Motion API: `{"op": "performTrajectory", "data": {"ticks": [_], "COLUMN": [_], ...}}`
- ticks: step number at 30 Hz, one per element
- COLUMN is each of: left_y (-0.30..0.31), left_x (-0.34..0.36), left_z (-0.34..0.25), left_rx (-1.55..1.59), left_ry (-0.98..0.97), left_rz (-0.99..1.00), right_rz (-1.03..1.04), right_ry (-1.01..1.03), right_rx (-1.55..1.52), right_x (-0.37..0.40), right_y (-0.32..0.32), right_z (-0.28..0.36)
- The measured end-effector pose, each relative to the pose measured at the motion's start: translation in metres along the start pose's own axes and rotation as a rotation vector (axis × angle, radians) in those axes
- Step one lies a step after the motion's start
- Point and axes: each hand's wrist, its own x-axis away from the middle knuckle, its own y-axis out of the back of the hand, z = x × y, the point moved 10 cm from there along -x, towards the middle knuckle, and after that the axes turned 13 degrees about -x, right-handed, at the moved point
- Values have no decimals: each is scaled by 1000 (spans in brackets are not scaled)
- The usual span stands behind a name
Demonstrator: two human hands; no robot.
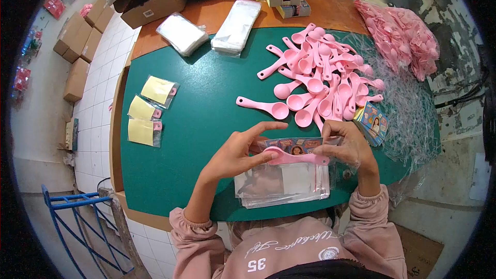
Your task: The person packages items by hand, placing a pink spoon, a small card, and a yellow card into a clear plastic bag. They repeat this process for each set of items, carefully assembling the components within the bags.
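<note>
Between my two hands is a clear plastic bag (336, 140) with a printed card (297, 145) and a pink measuring spoon (297, 158) at it. My left hand (236, 150) grips the spoon's bowl end, thumb on top and index finger stretched out. My right hand (351, 146) pinches the bag near the spoon's handle end. Just below them lies a stack of clear bags (305, 183) at the table's near edge. Beyond is a heap of pink measuring spoons (330, 72), with one single spoon (262, 105) apart to its left. Printed cards (372, 123) lie right of my right hand.
Several packed bags with yellow cards (143, 130) lie on the left of the green table (201, 98). Two bundles of clear bags (236, 27) lie at the back, near card stacks (287, 2). A large bag of pink spoons (400, 36) and crumpled plastic (408, 108) fill the right.
</note>
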Motion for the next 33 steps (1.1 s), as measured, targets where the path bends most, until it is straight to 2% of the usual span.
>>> {"op": "performTrajectory", "data": {"ticks": [1, 3, 4, 5, 7, 8, 10, 11, 12, 13, 14, 15, 16, 17, 18, 21, 22, 25, 32, 33], "left_y": [-1, -1, -4, -5, 1, -3, 24, 14, 3, -9, -39, -52, -70, -87, -92, -102, -104, -110, -99, -98], "left_x": [1, 1, 2, 2, 1, 2, 14, 17, 25, 33, 36, 45, 56, 64, 63, 81, 85, 90, 94, 94], "left_z": [5, 8, 13, 13, 0, 1, 2, 0, 6, 12, 10, 8, 17, 24, 8, 19, 22, 27, 25, 24], "left_rx": [-11, -11, -10, -10, 60, 59, -127, -126, 55, 236, 332, 333, 430, 528, 850, 800, 800, 698, 688, 723], "left_ry": [62, 119, 175, 175, 44, 44, 87, 86, 124, 165, 177, 181, 294, 408, 338, 425, 426, 434, 426, 443], "left_rz": [26, 57, 92, 91, -9, -9, -428, -423, -431, -438, -252, -256, -240, -222, -252, -245, -246, -182, -286, -305], "right_rz": [3, -31, -29, -10, 9, -43, -101, -227, -350, -352, -227, -96, -89, 78, 244, 284, 248, 299, 290, 278], "right_ry": [0, -143, -142, -111, -80, -3, 77, 180, 282, 280, 373, 465, 462, 429, 394, 401, 465, 441, 511, 576], "right_rx": [0, -348, -347, -321, -296, -222, -150, 78, 308, 306, 381, 455, 452, 497, 541, 581, 611, 650, 634, 650], "right_x": [0, 4, 3, 3, 2, 2, 5, 11, 19, 21, 22, 26, 30, 36, 43, 54, 57, 62, 65, 68], "right_y": [-2, -5, -4, -2, -3, 2, 4, 9, 10, 5, -15, -35, -40, -59, -78, -91, -96, -108, -117, -120], "right_z": [3, -1, -3, -4, -8, -5, 5, 24, 41, 39, 44, 48, 50, 49, 43, 33, 32, 10, 10, 19]}}
